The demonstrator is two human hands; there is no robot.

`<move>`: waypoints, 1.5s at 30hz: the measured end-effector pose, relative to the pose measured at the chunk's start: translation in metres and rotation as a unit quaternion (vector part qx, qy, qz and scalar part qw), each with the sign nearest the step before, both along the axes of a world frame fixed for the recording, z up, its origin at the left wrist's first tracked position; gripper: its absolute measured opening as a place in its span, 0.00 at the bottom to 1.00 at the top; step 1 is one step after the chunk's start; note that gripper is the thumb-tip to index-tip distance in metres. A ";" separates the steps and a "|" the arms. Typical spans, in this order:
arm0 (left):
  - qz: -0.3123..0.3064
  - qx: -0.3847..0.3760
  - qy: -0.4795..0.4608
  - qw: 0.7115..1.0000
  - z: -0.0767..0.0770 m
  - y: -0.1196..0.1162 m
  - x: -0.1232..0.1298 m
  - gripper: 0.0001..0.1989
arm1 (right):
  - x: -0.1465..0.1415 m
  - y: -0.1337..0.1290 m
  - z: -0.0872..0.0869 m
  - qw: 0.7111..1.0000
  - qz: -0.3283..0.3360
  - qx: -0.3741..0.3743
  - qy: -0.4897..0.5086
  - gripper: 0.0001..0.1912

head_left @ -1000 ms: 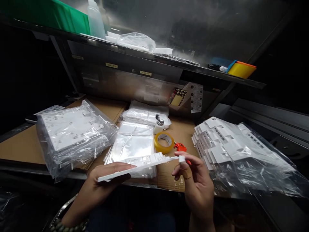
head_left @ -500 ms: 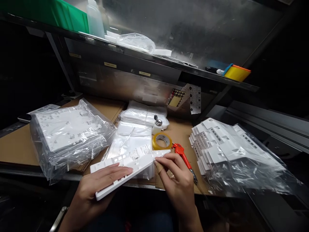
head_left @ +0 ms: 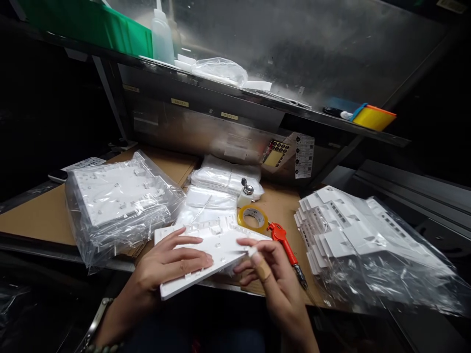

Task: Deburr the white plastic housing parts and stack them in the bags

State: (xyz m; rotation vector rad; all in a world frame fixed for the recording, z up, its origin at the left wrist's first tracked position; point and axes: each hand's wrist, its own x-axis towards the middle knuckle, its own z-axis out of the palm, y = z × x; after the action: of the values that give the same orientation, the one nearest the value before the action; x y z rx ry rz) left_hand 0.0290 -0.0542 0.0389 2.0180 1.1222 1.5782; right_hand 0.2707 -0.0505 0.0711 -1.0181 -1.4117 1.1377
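Observation:
A white plastic panel (head_left: 221, 245) with small clips and slots is held above the front edge of the bench. My left hand (head_left: 162, 269) grips its left part, fingers spread over the top face. At the panel's right end is my right hand (head_left: 272, 274), blurred, with a bandage on the thumb. Its thumb and index finger are pinched near the panel's edge on something small and whitish that I cannot make out. Behind the panel lie flat clear plastic bags (head_left: 209, 200). A yellow tape roll (head_left: 252, 218) and a red-handled tool (head_left: 285, 245) rest beyond my right hand.
Bagged white panels (head_left: 117, 193) lie on cardboard at left; a bagged stack of white parts (head_left: 346, 225) is at right. A small pump bottle (head_left: 245, 195) stands behind the tape. Above runs a metal shelf (head_left: 316, 116) with a green bin (head_left: 91, 29) and a yellow container (head_left: 374, 117).
The panel has turned so more of its face shows. My right hand has rolled, bringing its bandaged thumb into clearer view. The whole scene has shifted slightly right in view.

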 end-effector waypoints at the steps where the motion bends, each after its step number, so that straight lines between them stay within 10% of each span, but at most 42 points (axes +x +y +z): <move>1: 0.003 0.007 -0.006 1.000 -0.001 0.002 0.003 0.19 | -0.004 -0.003 -0.001 1.000 0.013 -0.004 0.011 0.10; 4: 0.038 -0.035 -0.110 0.993 -0.006 0.008 0.013 0.14 | -0.012 -0.007 -0.009 0.997 -0.061 0.042 0.019 0.10; 8: -0.019 -0.218 -0.450 0.866 -0.007 0.010 0.023 0.55 | -0.017 -0.011 -0.026 0.979 -0.162 0.121 0.028 0.07; 12: -0.262 -0.373 -0.598 0.660 0.006 0.014 0.022 0.38 | -0.024 -0.023 -0.037 0.983 -0.143 0.107 0.033 0.07; 17: -0.265 -0.421 -0.642 0.583 0.028 0.019 0.013 0.28 | -0.018 -0.024 -0.030 0.997 -0.034 0.060 -0.044 0.06; 23: -0.229 -0.408 -0.666 0.581 0.041 0.016 0.034 0.28 | -0.050 -0.032 -0.017 0.949 0.018 0.268 -0.163 0.13; 37: -0.222 -0.365 -0.712 0.558 0.038 0.012 0.028 0.28 | -0.079 -0.037 -0.029 0.933 -0.018 0.315 -0.176 0.10; 45: -0.266 -0.280 -0.731 0.562 0.014 0.004 -0.023 0.30 | 0.008 0.001 -0.034 0.918 -0.226 0.241 -0.218 0.09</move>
State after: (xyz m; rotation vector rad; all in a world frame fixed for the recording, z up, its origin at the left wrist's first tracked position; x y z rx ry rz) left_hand 0.0064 -0.0505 0.0524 0.1113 0.1398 1.4861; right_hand 0.2782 -0.0493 0.0369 -1.1868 -1.5802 0.2020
